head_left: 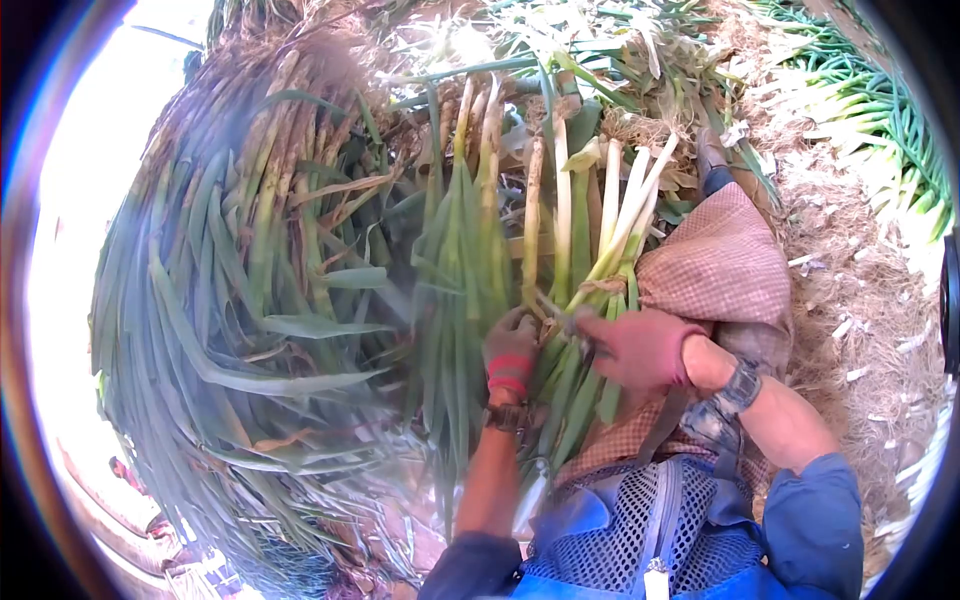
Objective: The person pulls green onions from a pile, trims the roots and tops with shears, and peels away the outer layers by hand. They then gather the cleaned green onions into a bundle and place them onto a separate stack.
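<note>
My left hand (512, 352), in a grey and red glove, is closed on the leaves of a green onion (533, 215) whose brownish, unpeeled stem points away from me. My right hand (640, 348), in a pink-red glove, is just to the right with its fingers bent in. Its fingertips are blurred against the leaves, and what they hold cannot be made out. Beside and beyond it, several cleaner green onions (640, 195) with white stems and roots lie across my lap. More unpeeled green onions (482, 190) lie left of them.
A big heap of unpeeled green onions (230, 260) fills the left side. Stripped leaves and roots (610, 50) are piled at the far side. Root scraps (850, 310) cover the ground at right, beside a row of cleaned green onions (880, 130). A checked cloth (720, 255) covers my leg.
</note>
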A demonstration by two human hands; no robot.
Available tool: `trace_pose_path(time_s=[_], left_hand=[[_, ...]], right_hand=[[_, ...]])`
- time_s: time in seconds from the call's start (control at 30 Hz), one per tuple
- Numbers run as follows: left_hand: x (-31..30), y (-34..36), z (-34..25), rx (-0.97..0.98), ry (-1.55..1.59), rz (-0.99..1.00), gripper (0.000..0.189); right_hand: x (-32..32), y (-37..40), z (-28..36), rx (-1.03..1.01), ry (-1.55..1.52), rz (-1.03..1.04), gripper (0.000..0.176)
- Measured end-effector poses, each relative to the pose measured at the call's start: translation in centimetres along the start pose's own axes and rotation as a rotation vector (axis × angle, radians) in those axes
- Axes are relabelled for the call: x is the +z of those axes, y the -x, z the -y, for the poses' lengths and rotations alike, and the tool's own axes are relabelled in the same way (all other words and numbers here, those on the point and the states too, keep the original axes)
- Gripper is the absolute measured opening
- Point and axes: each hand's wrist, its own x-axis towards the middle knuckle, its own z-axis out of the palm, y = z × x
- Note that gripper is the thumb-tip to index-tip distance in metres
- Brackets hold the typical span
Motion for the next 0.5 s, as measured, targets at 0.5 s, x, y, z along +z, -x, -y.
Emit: trace_pose_path(time_s=[0.5], left_hand=[[0.6,0.5,-3.4,0.097,-0.405,-0.271,0.035]], right_hand=[[-1.8,-7.7,-2.1,-0.07,-0.046,-0.576,0.064]])
